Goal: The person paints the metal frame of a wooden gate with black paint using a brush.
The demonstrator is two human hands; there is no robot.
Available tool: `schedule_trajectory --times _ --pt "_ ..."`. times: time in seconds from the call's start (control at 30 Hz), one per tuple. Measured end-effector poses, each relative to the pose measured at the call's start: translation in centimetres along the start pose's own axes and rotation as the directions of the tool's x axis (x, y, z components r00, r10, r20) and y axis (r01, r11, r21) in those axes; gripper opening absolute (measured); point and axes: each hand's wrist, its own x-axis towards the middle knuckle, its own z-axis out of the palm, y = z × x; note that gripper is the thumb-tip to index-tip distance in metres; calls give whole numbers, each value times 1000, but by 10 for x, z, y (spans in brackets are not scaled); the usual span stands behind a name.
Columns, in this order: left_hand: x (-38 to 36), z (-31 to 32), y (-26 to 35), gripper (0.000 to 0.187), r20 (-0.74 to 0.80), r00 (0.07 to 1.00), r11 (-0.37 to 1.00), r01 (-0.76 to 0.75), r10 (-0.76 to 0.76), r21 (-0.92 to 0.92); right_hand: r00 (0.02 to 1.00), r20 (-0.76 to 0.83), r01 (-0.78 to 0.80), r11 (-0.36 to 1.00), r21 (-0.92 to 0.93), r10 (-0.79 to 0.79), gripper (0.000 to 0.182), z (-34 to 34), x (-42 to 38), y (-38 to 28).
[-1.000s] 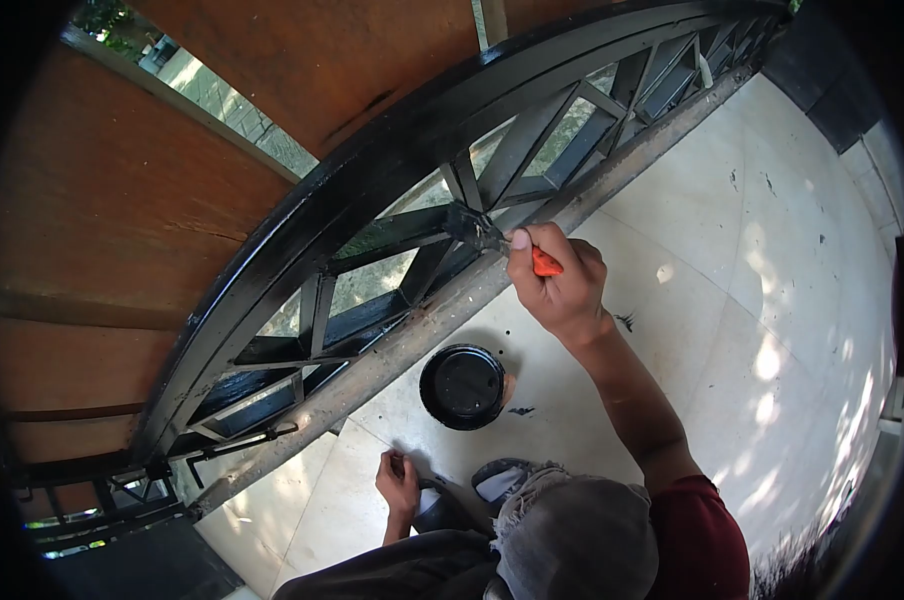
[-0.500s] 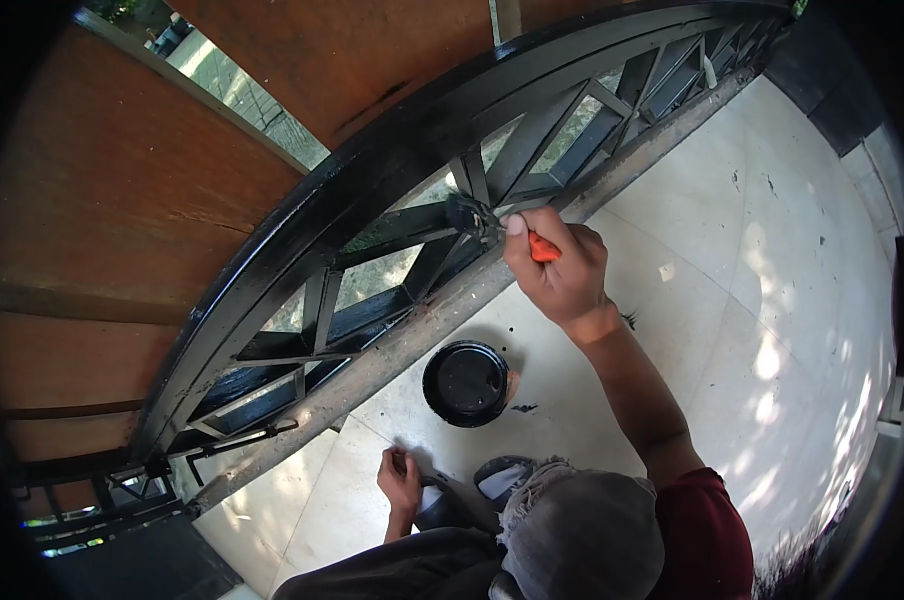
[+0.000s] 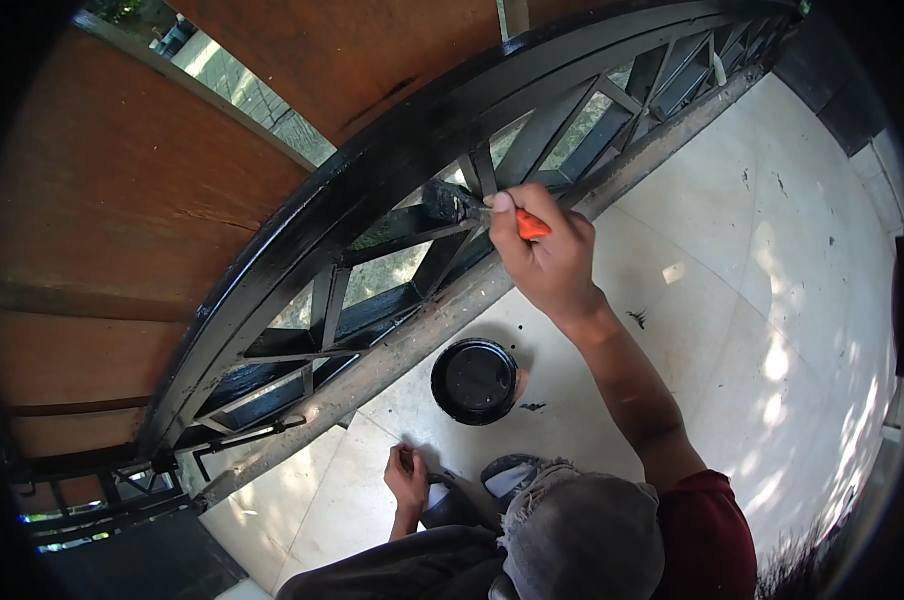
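My right hand (image 3: 550,245) grips a paintbrush by its orange-red handle (image 3: 532,226). The brush's bristles (image 3: 444,200), coated in black, touch a dark bar of the metal gate (image 3: 487,165). Below that hand, on the pale floor, stands a round tub of black paint (image 3: 475,380). My left hand (image 3: 406,480) hangs low beside my shoe with its fingers curled in; nothing shows between them.
Brown panels (image 3: 122,180) fill the gate above the curved black frame. A grimy rail (image 3: 452,300) runs along its foot. Black paint spots (image 3: 636,319) mark the pale tiles (image 3: 692,370). My shoes (image 3: 507,475) are close to the tub.
My right hand and the brush have moved a little up and left along the gate bar. My left hand keeps its curled pose, and the tub stays on the floor.
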Motion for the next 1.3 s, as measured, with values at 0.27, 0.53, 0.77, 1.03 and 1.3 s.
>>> schedule_trajectory --times 0.27,0.53,0.77,1.03,1.3 --pt "2 -1 2 12 0 1000 1000 -12 12 14 991 13 -135 978 157 135 8 -2 4 -7" --pt "1 -1 -8 17 8 1000 999 5 -6 46 992 -69 112 991 75 -107 10 0 2 -9" --pt "0 -1 -7 17 7 1000 998 -4 3 63 997 57 -62 998 13 61 9 -4 5 0" --pt "3 -1 0 17 13 1000 998 -9 9 61 1000 -31 5 998 62 -3 13 0 1 -5" --pt "0 -1 -5 16 11 1000 999 -16 15 35 990 -93 -74 953 293 105 9 -4 -10 -25"
